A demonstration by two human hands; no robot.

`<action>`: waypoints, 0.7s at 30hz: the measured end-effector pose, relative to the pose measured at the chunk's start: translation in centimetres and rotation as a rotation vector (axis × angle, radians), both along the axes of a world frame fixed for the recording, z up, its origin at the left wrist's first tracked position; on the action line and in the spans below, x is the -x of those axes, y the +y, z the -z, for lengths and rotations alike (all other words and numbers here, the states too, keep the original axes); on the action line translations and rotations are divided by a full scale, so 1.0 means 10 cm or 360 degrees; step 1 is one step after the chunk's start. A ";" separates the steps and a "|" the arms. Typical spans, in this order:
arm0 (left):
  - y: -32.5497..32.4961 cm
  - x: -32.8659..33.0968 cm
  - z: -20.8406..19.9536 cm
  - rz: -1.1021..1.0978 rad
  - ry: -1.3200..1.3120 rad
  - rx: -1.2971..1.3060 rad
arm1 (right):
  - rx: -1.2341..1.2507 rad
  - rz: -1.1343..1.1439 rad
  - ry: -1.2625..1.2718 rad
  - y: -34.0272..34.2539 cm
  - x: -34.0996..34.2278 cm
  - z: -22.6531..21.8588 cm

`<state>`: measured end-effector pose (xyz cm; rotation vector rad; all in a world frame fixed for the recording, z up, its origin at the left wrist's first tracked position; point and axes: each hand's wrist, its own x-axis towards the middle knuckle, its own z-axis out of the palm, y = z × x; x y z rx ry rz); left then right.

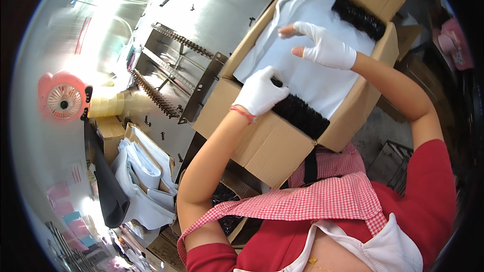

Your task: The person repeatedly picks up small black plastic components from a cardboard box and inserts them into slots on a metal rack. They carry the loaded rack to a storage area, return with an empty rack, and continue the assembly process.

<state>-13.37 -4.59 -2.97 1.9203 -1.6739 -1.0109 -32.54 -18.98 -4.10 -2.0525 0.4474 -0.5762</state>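
Observation:
In front of me stands an open cardboard box [353, 113] with sheets of white paper [307, 35] inside. A black, shiny, bristly bundle [305, 116] lies along its near end. My left hand [262, 90], in a white glove, curls its fingers around that bundle's left end. Another black bristly bundle [359, 17] rests at the far right end, on or beside the paper. Over the paper hovers my right hand [325, 48], gloved in white with bare thumb and fingertip showing, fingers apart and holding nothing. What lies beneath the paper is hidden.
Left of the box, a metal rack with toothed bars [176, 68] lies on the metal table [201, 15] among scattered screws. Farther left are a pink fan [64, 98], yellow tape rolls [108, 105] and a carton of folded white sheets [143, 171]. Box flaps spread outward.

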 end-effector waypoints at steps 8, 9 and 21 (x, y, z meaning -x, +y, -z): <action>-0.14 0.30 0.14 -0.0100 -0.0647 -0.0067 | 0.1048 -0.0404 -0.0549 0.19 -1.32 -0.19; -0.12 0.28 0.21 -0.0118 -0.0688 0.0046 | 0.1162 -0.0468 -0.0549 0.28 -1.58 -0.26; 0.21 0.15 -0.25 -0.0405 -0.0106 0.0085 | 0.1863 -0.0968 0.0012 0.46 -2.63 -0.13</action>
